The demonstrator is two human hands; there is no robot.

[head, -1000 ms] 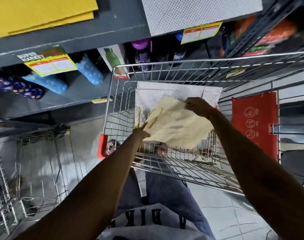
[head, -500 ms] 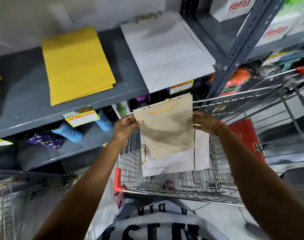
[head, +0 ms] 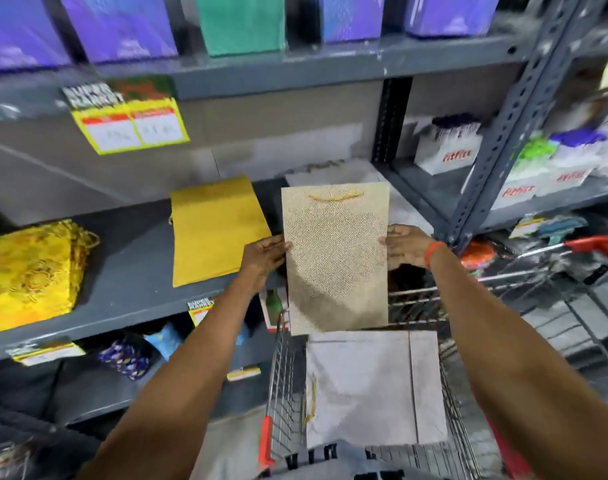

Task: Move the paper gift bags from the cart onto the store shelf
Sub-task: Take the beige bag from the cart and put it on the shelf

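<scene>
I hold a flat gold-patterned gift bag [head: 335, 258] upright in front of the grey shelf [head: 133, 282], its cord handle at the top. My left hand [head: 264, 256] grips its left edge and my right hand [head: 406, 245], with an orange wristband, grips its right edge. Below it, a white gift bag [head: 375, 389] lies flat in the wire cart [head: 281, 386]. On the shelf lie a plain yellow bag [head: 214, 230], a stack of yellow patterned bags [head: 32, 271] and, partly hidden behind the held bag, a white bag [head: 404, 206].
An upper shelf holds purple and green bags [head: 242, 22]. A slotted grey upright [head: 496, 133] stands to the right, with white boxes [head: 451, 150] behind it. Price tags [head: 129, 126] hang from shelf edges. Blue patterned items [head: 129, 358] sit on the lower shelf.
Both hands have lifted the gold bag out of the cart and raised it upright to shelf height. The view has tilted up toward the shelves.
</scene>
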